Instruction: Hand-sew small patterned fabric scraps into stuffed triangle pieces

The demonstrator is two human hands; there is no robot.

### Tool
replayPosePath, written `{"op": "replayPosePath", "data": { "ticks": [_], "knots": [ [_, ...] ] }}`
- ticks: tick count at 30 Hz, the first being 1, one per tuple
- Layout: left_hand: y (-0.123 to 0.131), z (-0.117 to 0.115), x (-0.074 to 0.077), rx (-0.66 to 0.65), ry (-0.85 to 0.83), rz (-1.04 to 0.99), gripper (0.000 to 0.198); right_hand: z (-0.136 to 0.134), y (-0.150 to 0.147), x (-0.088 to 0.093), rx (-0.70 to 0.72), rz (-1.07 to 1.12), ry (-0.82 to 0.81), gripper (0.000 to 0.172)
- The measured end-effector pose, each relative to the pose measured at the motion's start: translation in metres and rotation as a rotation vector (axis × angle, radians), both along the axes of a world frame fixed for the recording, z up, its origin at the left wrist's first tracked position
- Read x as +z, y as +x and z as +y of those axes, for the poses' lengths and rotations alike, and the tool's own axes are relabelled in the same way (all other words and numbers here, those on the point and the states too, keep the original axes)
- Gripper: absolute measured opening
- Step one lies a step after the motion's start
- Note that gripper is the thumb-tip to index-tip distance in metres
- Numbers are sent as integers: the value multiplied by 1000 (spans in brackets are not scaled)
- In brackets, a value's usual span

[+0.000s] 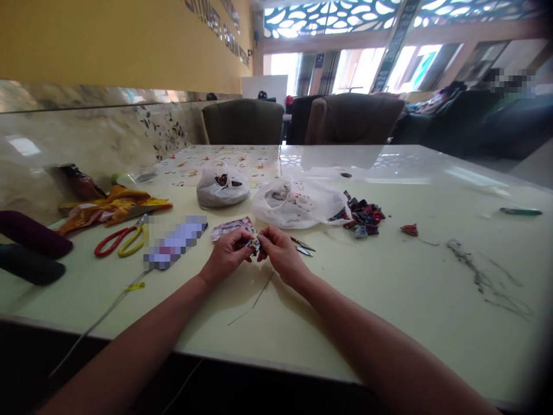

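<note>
Over the near middle of the table, my left hand (231,252) is closed in a pinch on a small patterned cloth piece (253,245). My right hand (280,253) meets it from the other side, with thumb and finger pinched at the cloth's edge; whether a needle is there is too small to tell. A dark thread (260,295) trails below the hands across the tabletop. Just behind my left hand lies a flat patterned cloth (231,227). Small thread snips (304,249) rest beside my right hand, partly hidden by it.
Two white plastic bags (222,193) stand behind the hands, with a heap of small cloth bundles (364,214) alongside. Red-and-yellow-handled scissors (116,242) and a cabled phone (176,242) lie left. To the right are one bundle (409,230), tangled thread (470,271) and a green cutter (521,211).
</note>
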State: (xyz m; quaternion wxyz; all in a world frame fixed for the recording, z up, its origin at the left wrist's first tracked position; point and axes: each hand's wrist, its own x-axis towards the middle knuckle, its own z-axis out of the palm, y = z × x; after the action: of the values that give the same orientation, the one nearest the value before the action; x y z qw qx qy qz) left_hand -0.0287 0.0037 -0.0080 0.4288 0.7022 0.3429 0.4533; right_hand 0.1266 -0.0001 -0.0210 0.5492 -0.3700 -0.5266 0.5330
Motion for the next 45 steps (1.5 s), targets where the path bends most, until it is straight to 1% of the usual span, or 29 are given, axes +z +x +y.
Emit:
{"op": "replayPosePath", "data": {
  "ticks": [4,10,12,15,17,20,22,25,28,31,36,41,43,45],
  "knots": [
    [0,-1,1,23,5,-9,12,0,0,0,19,-2,-9,23],
    [1,2,-1,87,14,-42,10,1,0,-1,89,49,-45,24],
    [2,2,-3,140,22,-34,11,1,-1,-2,82,36,-24,23],
    [4,1,-6,254,27,-39,14,0,-3,-2,65,-29,32,18],
    [5,-1,-7,291,13,-63,15,-1,-5,-1,55,-63,57,15],
    [5,-2,-6,259,-18,-109,13,-4,-5,1,14,-57,68,15],
    [5,-2,-5,230,-18,-128,17,-6,-4,3,-15,-49,65,15],
    [5,-1,-4,206,16,-117,22,-5,-3,4,-31,-48,48,16],
    [5,0,-4,192,40,-87,19,-3,-2,3,-29,-38,37,18],
    [4,1,-5,213,45,-71,19,-3,-3,2,-16,-42,45,18],
    [2,1,-9,242,30,-34,24,-4,-5,2,-20,-75,61,17],
    [3,0,-15,397,118,78,17,-4,-6,0,-28,-145,89,14],
    [3,0,-15,397,115,66,15,-5,-6,0,-30,-156,94,13],
    [3,0,-15,349,84,14,14,-6,-6,1,-29,-146,98,14]
  ]
}}
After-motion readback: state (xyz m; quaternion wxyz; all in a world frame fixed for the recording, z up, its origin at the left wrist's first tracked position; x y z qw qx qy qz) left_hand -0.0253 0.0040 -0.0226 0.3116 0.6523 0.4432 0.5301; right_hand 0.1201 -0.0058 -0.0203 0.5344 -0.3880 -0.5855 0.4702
